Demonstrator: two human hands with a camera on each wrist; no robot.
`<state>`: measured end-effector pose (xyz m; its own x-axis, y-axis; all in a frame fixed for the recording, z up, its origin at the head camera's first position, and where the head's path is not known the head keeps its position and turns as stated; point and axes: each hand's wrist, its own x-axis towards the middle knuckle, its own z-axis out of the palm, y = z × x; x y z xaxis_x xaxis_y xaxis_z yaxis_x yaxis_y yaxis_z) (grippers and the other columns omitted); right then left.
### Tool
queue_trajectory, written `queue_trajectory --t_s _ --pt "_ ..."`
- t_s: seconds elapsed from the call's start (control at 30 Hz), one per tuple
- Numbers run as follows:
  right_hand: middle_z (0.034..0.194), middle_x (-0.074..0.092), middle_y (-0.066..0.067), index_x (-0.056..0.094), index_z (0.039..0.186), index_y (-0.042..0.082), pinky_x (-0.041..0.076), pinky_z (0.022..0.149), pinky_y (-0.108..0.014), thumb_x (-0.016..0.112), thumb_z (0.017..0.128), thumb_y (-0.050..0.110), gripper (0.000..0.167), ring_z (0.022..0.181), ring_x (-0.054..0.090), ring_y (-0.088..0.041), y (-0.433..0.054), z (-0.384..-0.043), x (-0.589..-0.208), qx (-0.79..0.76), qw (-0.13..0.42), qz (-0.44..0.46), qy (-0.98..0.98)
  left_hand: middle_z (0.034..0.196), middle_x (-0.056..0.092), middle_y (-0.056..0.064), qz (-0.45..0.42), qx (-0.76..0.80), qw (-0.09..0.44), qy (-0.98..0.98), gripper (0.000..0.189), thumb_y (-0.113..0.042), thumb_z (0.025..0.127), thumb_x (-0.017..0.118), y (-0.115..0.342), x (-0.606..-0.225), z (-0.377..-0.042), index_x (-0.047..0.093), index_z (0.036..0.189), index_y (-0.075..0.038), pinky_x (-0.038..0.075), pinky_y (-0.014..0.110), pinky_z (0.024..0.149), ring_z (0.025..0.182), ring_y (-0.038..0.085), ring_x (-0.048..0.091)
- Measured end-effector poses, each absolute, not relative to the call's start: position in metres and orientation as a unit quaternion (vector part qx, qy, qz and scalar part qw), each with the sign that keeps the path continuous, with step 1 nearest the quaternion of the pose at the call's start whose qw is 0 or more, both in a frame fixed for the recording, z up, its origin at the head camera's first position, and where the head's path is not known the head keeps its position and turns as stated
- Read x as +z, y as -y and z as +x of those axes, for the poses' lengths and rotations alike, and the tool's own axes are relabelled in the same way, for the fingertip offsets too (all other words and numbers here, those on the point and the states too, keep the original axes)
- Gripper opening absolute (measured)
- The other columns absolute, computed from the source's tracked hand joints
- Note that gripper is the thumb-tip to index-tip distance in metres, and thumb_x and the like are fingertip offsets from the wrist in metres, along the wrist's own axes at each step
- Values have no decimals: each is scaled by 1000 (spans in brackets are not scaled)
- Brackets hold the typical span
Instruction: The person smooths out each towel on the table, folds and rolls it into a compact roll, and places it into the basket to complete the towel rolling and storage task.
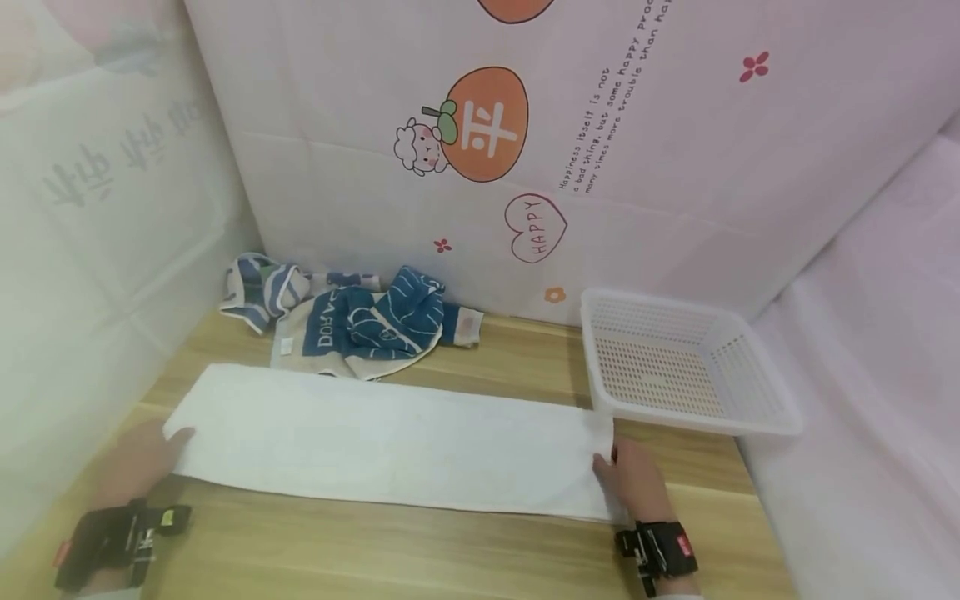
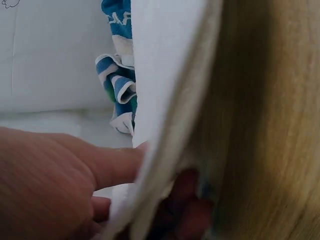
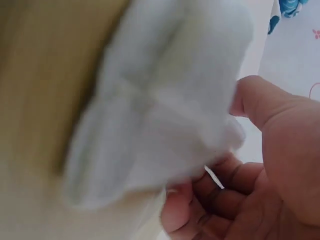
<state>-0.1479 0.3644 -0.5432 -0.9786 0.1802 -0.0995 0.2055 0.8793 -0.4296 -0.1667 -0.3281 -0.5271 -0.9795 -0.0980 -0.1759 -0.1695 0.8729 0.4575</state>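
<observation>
A long white towel (image 1: 397, 442), folded into a flat strip, spans the space between the hands. My left hand (image 1: 142, 454) pinches its left end, thumb (image 2: 117, 165) on the upper face and fingers underneath. Layered edges of the towel (image 2: 175, 95) show in the left wrist view. At the other end, my right hand (image 1: 637, 479) pinches the towel, its thumb (image 3: 255, 100) on top and curled fingers below. The towel's right end (image 3: 165, 125) looks blurred and puckered in the right wrist view.
Crumpled blue-and-white patterned towels (image 1: 360, 329) lie behind the white one, against the back wall. A white plastic basket (image 1: 768, 400) stands at the back right of the wooden table (image 1: 337, 546). Pale printed sheets (image 1: 337, 183) enclose the back and sides.
</observation>
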Motion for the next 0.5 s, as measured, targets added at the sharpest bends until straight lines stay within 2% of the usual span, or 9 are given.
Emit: queue_trajectory --t_s 0.07,0.17,0.33,0.5 --pt "73 52 -4 55 81 7 36 54 -31 68 93 20 22 64 47 -19 -359 -149 -546 -225 7 81 -971 101 54 45 -84 256 34 -962 60 -32 107 41 330 -527 -168 44 116 27 49 64 77 88 56 56" --pt "76 51 -3 54 85 9 35 56 -29 70 93 16 19 66 46 -17 -347 -152 -551 -221 -20 47 -974 117 47 51 -119 284 -26 -951 54 -24 105 46 334 -526 -170 42 122 27 43 71 87 104 66 48" --pt "75 56 -1 58 88 9 39 55 -29 72 94 16 16 64 48 -15 -327 -160 -550 -216 -32 6 -976 114 52 49 -164 303 -94 -934 45 -16 101 53 344 -532 -175 46 119 24 43 68 85 102 64 50" --pt "77 57 -3 59 90 7 41 56 -31 70 94 16 15 65 50 -15 -322 -163 -542 -230 -14 5 -973 114 56 45 -189 307 -102 -927 43 -17 97 57 346 -539 -175 50 119 20 44 65 82 101 60 53"
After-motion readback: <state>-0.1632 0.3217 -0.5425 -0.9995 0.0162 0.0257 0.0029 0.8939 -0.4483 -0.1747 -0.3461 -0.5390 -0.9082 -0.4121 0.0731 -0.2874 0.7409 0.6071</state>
